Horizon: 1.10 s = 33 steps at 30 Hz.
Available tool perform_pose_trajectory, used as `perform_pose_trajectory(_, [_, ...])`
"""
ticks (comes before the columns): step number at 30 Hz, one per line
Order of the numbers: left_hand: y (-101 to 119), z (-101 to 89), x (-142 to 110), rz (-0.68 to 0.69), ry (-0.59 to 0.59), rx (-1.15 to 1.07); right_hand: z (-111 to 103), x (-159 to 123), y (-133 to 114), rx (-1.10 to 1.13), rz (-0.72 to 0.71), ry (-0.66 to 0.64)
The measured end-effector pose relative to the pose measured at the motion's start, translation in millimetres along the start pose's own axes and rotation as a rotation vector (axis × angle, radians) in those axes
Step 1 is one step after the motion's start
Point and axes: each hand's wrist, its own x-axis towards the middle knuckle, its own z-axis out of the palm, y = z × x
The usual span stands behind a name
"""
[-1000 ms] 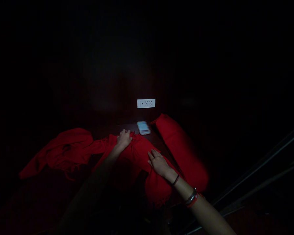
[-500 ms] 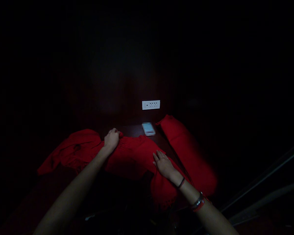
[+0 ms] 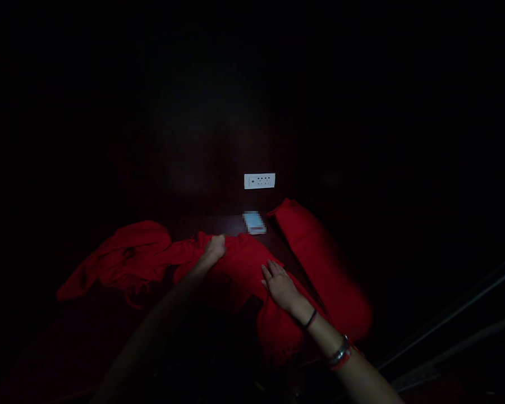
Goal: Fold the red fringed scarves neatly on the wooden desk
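The white wall socket [image 3: 260, 180] is the landmark here. Below it, and a little toward its left, the left hand [image 3: 216, 245] is at the upper edge of the middle red cloth [image 3: 239, 269]. Its fingers look curled in, but the fingertips are hidden, so I cannot tell how far it is closed or whether it has hold of the cloth.

The right hand [image 3: 281, 289] is lower and slightly to the right of the socket. It is open, palm down, its fingers reaching forward and a little parted, and it rests on the same cloth without gripping it. A dark band [image 3: 310, 320] is on its wrist, with a metal bracelet [image 3: 339, 350] and red thread [image 3: 340, 361] farther up the arm.

The middle red cloth lies below the socket, spread under both hands, its fringed end hanging lowest. Well to the left of and below the socket is a crumpled red cloth [image 3: 138, 249]; whether it joins the middle one is unclear. Below and to the right of the socket, a folded red cloth [image 3: 320, 258] lies in a long slanting strip.

Just under the socket, a pale blue thing [image 3: 255, 221], blurred out, lies on the dark bench [image 3: 231, 225], near the top edge of the middle red cloth.
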Motion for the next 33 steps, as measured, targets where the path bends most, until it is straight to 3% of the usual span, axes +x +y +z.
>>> perform_pose_trajectory(4, [4,-3.9,2,0.306,0.214,-0.134,0,0,-1,0.0,0.002,-0.004])
perform_pose_trajectory(7, [3,7.7,6,0.276,0.308,-0.105,0,0,-1,-0.004,0.009,0.004])
perform_pose_trajectory(10, [-1,23.4,11,0.175,0.233,-0.029,0,0,-1,-0.004,0.005,0.012])
perform_pose_trajectory(13, [2,29.7,16,0.169,0.131,0.007,0,0,-1,0.0,-0.005,0.018])
perform_pose_trajectory(18, [22,22.6,12,0.124,-0.013,0.123,2,0,-1,-0.008,0.005,0.035])
perform_pose_trajectory(24, [41,12.6,6,0.242,-0.147,0.158,1,0,-2,0.007,-0.006,0.041])
perform_pose_trajectory(28, [39,3.8,10,0.31,-0.144,0.097,1,-1,-3,0.002,0.004,0.06])
perform_pose_trajectory(33, [41,0.3,5,0.333,-0.015,0.096,7,-1,-5,0.005,0.015,0.135])
